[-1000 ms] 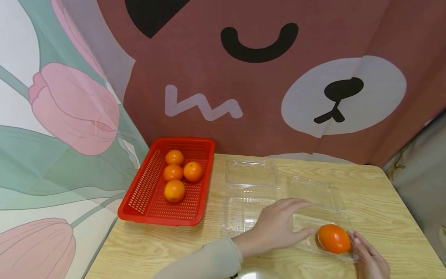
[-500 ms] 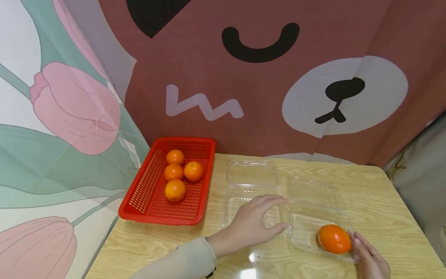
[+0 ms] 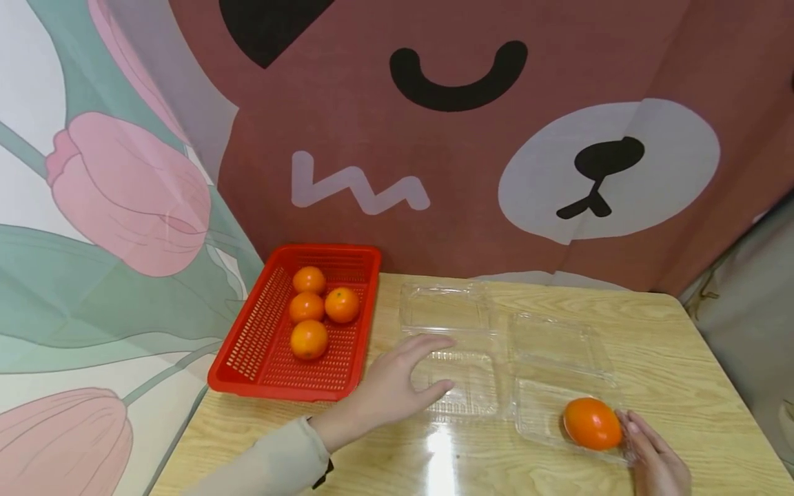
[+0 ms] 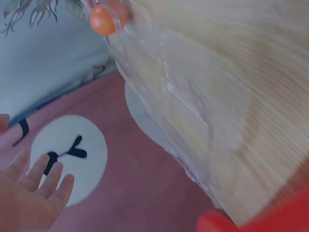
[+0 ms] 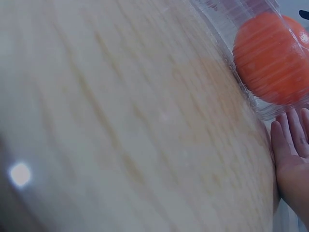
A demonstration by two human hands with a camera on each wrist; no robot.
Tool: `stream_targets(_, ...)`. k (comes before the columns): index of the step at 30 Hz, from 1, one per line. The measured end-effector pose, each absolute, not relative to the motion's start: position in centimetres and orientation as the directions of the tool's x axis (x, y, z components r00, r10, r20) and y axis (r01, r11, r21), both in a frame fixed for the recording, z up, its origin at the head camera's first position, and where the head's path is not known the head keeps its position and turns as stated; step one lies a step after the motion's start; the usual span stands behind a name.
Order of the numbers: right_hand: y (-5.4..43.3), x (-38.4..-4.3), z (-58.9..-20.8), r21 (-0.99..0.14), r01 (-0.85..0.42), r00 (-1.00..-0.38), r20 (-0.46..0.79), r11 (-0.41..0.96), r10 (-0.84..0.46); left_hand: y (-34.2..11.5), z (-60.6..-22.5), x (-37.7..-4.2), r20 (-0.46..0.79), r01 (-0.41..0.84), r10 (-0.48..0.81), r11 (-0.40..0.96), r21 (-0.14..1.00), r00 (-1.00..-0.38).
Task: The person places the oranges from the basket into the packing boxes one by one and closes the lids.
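One orange point(image 3: 592, 424) lies in the right end of a clear plastic clamshell box point(image 3: 540, 413) whose lid point(image 3: 558, 344) is folded back. My right hand point(image 3: 659, 455) touches the end wall of that box beside the orange. In the right wrist view its fingers point(image 5: 287, 130) look fairly straight against the plastic. My left hand point(image 3: 393, 386) is held over the left edge of a second clear clamshell box point(image 3: 462, 382), thumb and fingers spread with nothing between them. The left wrist view shows its fingers point(image 4: 46, 179) apart and loosely extended.
A red plastic basket point(image 3: 356, 375) at the left of the wooden table point(image 3: 496, 461) holds several oranges point(image 3: 309, 339). The second box's lid point(image 3: 445, 308) lies folded back toward the bear-print curtain point(image 3: 347, 138) behind the table.
My left hand has moved left, away from the box with the orange, across the second box toward the basket. My right hand and the orange have stayed in place.
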State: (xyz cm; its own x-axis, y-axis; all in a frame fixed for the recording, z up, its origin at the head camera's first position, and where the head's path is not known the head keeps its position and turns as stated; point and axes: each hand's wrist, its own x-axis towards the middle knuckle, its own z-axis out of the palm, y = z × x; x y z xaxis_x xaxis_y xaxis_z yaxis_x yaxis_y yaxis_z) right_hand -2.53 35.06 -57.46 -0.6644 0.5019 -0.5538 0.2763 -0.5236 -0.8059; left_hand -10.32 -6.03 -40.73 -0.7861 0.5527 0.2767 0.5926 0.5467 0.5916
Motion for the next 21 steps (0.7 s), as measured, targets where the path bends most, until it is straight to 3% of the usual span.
stream_targets(9,35.1,-2.4,-57.7,-0.817,0.273,-0.676,-0.539,-0.508,0.502,-9.2,-40.2,-12.1,0.272,0.497,0.433,0.582,0.644,-0.860)
stream_targets(16,35.2,-2.5,-58.0,-0.832,0.223,-0.692,-0.502,-0.508,0.518,-11.8,-40.4,-13.6,0.367,0.524,0.375,0.571,0.632,-0.851)
stream_targets(21,35.1,-2.5,-58.0,-0.832,0.199,-0.698,-0.491,-0.517,0.522,-13.5,-40.5,-14.4,0.341,0.473,0.331,0.539,0.697,-0.880)
